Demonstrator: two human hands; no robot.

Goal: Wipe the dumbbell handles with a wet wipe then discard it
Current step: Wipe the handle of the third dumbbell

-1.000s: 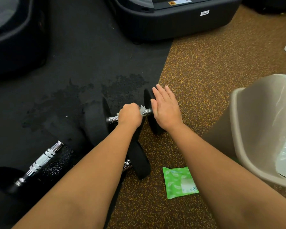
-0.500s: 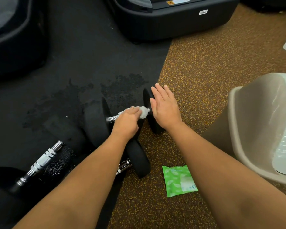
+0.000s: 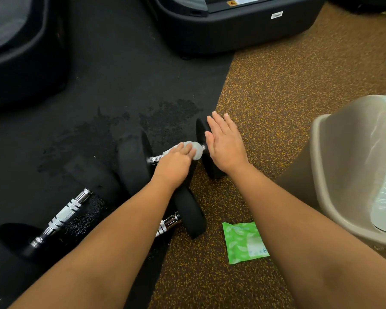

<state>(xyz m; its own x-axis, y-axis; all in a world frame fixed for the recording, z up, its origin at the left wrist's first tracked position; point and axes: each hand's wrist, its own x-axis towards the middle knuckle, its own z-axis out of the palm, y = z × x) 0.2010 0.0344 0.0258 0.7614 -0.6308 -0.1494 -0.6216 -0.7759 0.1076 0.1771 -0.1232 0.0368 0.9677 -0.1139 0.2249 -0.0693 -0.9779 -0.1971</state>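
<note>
- Our left hand (image 3: 175,162) is closed around a white wet wipe (image 3: 195,149), which is wrapped over the chrome handle (image 3: 156,158) of the dumbbell lying across the seam between the black mat (image 3: 98,97) and the speckled brown floor (image 3: 276,85). The wipe sits at the handle's right end, close to the right weight plate (image 3: 202,132).
- Our right hand (image 3: 224,142) is open and flat, holding nothing; its palm presses against the outer face of that plate to steady it.
- We judge the main risk to be rolling: the plates are round, and a hard stroke along the handle could spin or shift the dumbbell if the flat palm slips.
- The bare stretch of handle near the left plate (image 3: 132,163) could be missed, since our fist covers only part of the bar.
- Two more dumbbells lie nearer us, one handle (image 3: 65,214) in plain view and another (image 3: 168,221) mostly hidden under our left forearm; they could be forgotten or bumped.
- The wipe may dry out or tear on the knurled chrome before all the handles are done. The green wipe pack (image 3: 244,241) lies on the floor close by.
- The beige bin (image 3: 321,163) stands to our right, lined with a clear bag; a careless toss could miss it.
</note>
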